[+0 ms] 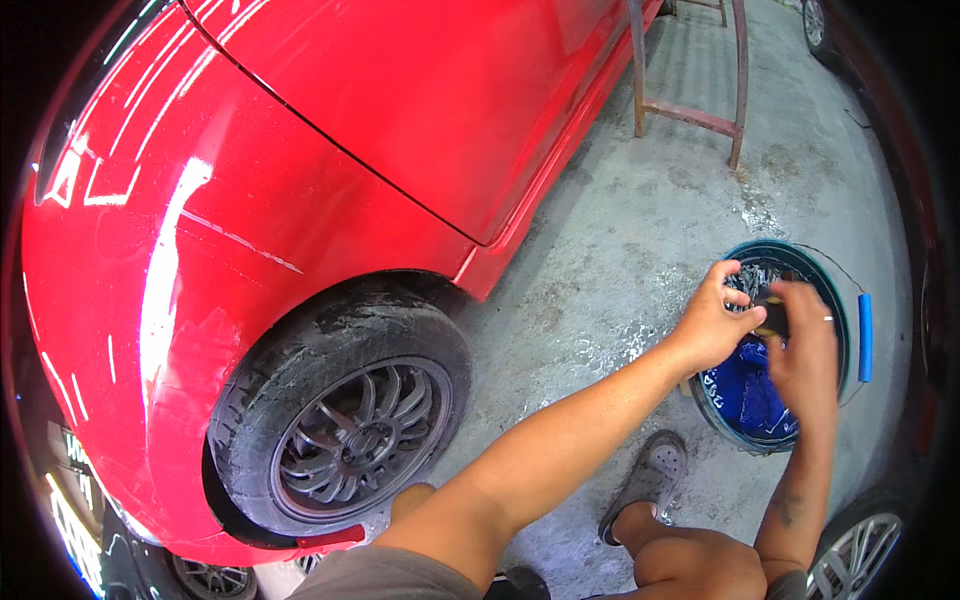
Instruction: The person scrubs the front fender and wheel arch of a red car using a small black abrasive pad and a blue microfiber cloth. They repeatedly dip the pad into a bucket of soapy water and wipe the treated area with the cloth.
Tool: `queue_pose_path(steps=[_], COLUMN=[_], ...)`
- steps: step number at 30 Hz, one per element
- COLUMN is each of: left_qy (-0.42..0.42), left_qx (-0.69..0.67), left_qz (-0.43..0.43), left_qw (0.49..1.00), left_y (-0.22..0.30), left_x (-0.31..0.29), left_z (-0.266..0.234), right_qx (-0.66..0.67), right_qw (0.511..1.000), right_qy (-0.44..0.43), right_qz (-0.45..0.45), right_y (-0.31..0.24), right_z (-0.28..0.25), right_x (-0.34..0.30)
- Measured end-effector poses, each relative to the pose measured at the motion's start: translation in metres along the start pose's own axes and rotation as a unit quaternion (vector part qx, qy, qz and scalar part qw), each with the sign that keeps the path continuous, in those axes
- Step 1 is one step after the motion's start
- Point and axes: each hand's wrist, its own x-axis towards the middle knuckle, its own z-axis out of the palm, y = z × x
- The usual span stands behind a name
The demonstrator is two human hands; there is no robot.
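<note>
My left hand [712, 318] and my right hand [803, 350] meet over the open bucket [843, 325], on the right. Between their curled fingers is a small, dark, flat piece [773, 316] with yellowish edges, partly hidden and blurred; its kind I cannot make out. My left thumb and fingers pinch its near side, while the right fingers bend over the other side, smeared by motion. Inside the teal-rimmed bucket is wet, glossy deep blue [745, 395], with shiny ripples farther back. A blue grip [865, 338] sits on its wire handle.
A red car [330, 200] fills the left, with its dusty wheel [365, 440] close to my left arm. Behind the bucket stands a rusty metal stand [690, 115]. Wet patches mark the concrete floor [590, 300]. Another car's wheel [855, 555] is at lower right.
</note>
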Motion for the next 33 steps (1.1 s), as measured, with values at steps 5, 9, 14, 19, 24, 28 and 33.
queue_pose_path(steps=[5,9,14,19,24,28,33], left_qy=[-0.172,-0.221,-0.098,-0.013,-0.107,-0.085,0.094], left_qx=[0.531,0.629,0.486,0.100,-0.200,-0.286,0.179], left_qz=[-0.019,-0.103,-0.025,0.064,0.127,0.168,0.117], left_qw=[0.830,0.738,0.868,0.993,0.966,0.940,0.972], left_y=[0.004,-0.014,-0.045,0.006,0.067,0.069,0.019], left_x=[-0.031,-0.020,-0.003,0.005,0.002,0.007,0.022], left_z=[0.026,0.058,0.051,0.040,0.048,0.054,0.051], right_qx=[-0.014,0.006,-0.007,0.152,0.567,0.683,0.725], right_qw=[0.984,0.977,0.976,0.958,0.751,0.640,0.603], right_qy=[0.162,0.184,0.185,0.093,0.056,0.057,0.124], right_qz=[0.080,0.108,0.117,0.226,0.334,0.348,0.309], right_y=[0.041,0.029,0.052,0.105,0.124,0.104,0.102], right_z=[0.012,0.009,0.018,0.031,0.030,0.029,0.057], right_x=[0.008,0.014,0.005,-0.015,-0.027,-0.016,-0.013])
